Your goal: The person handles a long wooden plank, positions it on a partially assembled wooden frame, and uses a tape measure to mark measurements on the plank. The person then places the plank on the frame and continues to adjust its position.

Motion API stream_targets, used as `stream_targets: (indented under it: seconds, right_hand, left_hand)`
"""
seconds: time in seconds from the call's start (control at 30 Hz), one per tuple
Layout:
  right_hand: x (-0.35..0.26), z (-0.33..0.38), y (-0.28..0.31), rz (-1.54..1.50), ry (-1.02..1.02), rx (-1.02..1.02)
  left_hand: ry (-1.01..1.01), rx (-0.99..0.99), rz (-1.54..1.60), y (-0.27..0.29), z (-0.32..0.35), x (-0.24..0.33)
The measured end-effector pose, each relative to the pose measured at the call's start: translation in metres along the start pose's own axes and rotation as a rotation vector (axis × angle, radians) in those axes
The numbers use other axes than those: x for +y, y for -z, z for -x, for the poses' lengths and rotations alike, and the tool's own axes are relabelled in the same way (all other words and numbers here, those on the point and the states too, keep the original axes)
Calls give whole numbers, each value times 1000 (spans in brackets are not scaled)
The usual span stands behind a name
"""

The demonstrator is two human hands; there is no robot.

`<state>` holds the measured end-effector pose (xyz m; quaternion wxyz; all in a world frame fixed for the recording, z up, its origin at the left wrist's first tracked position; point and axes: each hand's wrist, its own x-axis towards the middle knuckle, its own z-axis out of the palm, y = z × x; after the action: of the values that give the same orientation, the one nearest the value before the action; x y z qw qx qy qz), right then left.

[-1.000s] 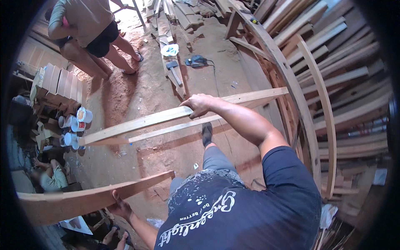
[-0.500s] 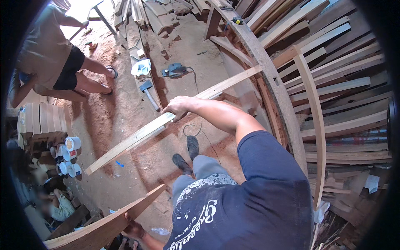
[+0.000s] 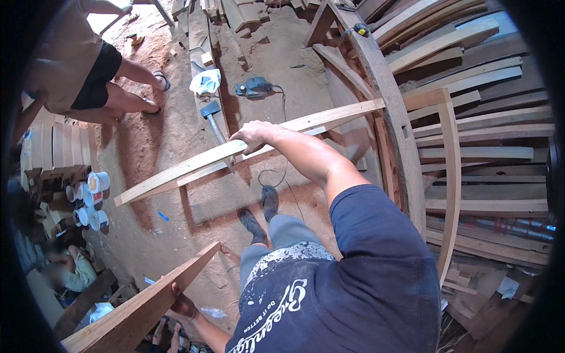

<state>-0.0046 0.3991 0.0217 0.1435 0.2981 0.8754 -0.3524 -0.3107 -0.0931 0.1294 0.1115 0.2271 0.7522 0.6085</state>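
Note:
My right hand (image 3: 254, 135) is closed over the middle of a long, pale, slightly curved wooden rail (image 3: 176, 173). A second rail (image 3: 203, 172) runs below it, and the two look like parts of one frame; how they join is not clear. At the lower left, my left hand (image 3: 182, 303) grips the edge of a broad brown wooden board (image 3: 132, 306) that tapers to a point. Part of that board runs out of view. Beyond my right hand lies a hammer (image 3: 213, 120) with a dark head, its handle end close to the rail.
A power planer (image 3: 256, 88) with a cord and a white plastic bag (image 3: 205, 81) lie ahead. A heavy beam (image 3: 406, 159), a curved wooden piece (image 3: 450, 188) and stacked timber (image 3: 482, 153) line the right. Another person (image 3: 76, 70) stands far left, near white buckets (image 3: 97, 200).
The rail in my right hand has turned, its left end rising in view, and more of the second rail shows beneath. The board in my left hand has shifted slightly left. My view has shifted too.

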Motion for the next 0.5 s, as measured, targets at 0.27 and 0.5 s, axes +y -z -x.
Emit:
stream_targets:
  seconds: [0.27,0.5]
  right_hand:
    - [-2,5,-6,26,-32,17]
    - [4,-10,-7,47,-96,0]
  left_hand:
    - [-118,-55,-244,15,6,-1]
    - [-7,64,-265,21,8,-8]
